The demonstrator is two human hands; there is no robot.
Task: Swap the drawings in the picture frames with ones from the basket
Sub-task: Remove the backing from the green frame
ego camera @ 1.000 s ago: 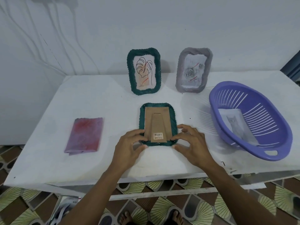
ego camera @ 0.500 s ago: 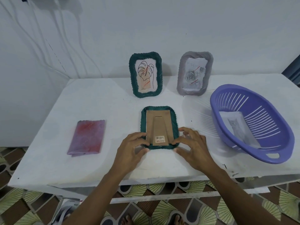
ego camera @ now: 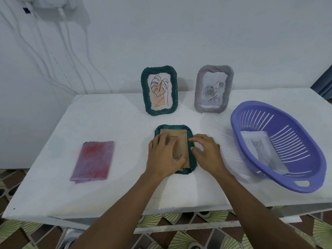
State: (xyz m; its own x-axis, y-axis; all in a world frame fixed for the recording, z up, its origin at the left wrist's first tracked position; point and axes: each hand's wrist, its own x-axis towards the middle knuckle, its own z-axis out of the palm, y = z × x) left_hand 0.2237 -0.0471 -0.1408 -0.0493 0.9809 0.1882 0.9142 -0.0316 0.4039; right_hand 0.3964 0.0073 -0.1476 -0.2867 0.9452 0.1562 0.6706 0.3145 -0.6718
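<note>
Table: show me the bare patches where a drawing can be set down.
Free: the back-left corner of the table, behind the folded cloth and left of the standing green frame; the strip between cloth and face-down frame. Crowded: the centre, where left hand and right hand rest on that frame; the right side, filled by the basket.

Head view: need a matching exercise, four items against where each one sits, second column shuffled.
Items
1. leaf drawing
2. rose drawing
3. cat drawing
4. cardboard backing

Places
A. in the purple basket
B. in the face-down green frame, under the left hand
C. in the upright grey frame
D. in the upright green frame

Pairs: 1-D, 2-C, 3-A, 4-B
</note>
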